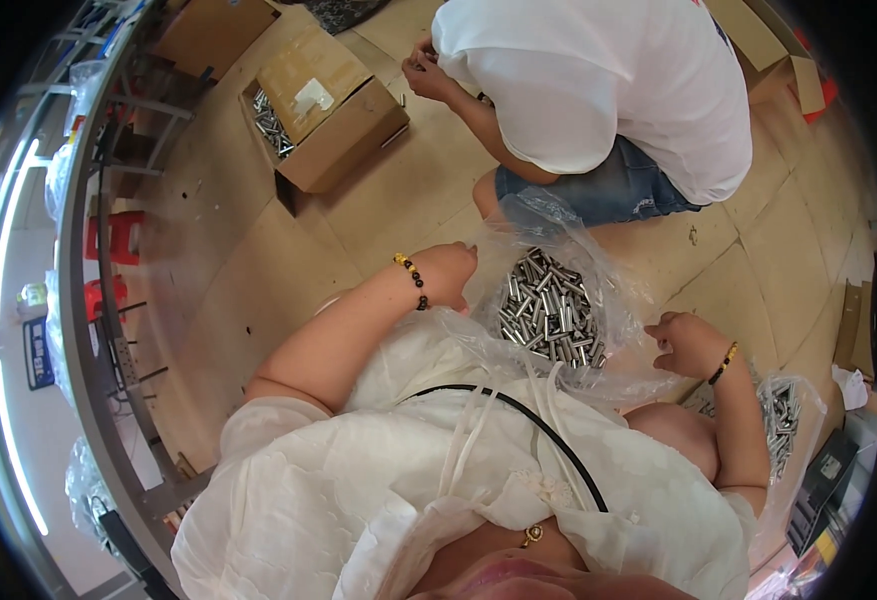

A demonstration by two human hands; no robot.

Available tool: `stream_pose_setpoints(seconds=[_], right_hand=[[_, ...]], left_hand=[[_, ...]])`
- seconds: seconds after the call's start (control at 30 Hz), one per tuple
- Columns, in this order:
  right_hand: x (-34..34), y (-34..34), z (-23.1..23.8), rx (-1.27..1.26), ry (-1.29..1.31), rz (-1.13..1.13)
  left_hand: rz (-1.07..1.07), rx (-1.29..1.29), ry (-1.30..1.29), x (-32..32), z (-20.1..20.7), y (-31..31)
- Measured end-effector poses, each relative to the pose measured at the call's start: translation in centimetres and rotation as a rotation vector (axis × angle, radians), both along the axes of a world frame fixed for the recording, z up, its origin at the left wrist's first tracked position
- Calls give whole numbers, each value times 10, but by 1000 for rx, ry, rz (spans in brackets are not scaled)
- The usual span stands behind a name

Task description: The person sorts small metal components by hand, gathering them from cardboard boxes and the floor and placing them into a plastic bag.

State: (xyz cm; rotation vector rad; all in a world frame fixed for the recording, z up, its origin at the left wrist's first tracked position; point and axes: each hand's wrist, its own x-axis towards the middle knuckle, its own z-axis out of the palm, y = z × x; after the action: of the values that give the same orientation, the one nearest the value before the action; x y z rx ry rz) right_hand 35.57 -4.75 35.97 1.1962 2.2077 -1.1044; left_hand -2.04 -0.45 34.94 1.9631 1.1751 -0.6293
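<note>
A clear plastic bag (626, 352) lies spread wide in front of my lap, with a heap of short shiny metal tubes (550, 308) inside it. My left hand (450, 276), with a beaded bracelet at the wrist, is closed at the bag's left edge; its fingertips are partly hidden. On the opposite side my right hand (694, 346) has its fingers bent and pinched at the bag's right edge. Neither hand touches the metal tubes.
A person in a white top (598, 90) crouches just beyond the bag. An open cardboard box (343, 145) with metal pieces stands far left. Another clear bag of metal pieces (782, 415) lies by my right arm. Red stools (118, 238) and a metal-framed table (88, 350) line the left.
</note>
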Motion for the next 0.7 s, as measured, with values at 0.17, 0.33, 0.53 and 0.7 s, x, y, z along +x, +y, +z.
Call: stream_pose_setpoints(seconds=[0.17,0.33,0.53,0.7], right_hand=[[0,1,-1,-6,14,-2],[-1,1,-1,-1,19,7],[-1,0,-1,-4,9,14],[0,-2,-4,10,13,12]], left_hand=[[5,10,-12,-1,-1,-1],[-66,101,-43,-11,-22,-4],[-14,39,-18,-1,-2,-3],[-16,40,-33,-2,-4,-4]])
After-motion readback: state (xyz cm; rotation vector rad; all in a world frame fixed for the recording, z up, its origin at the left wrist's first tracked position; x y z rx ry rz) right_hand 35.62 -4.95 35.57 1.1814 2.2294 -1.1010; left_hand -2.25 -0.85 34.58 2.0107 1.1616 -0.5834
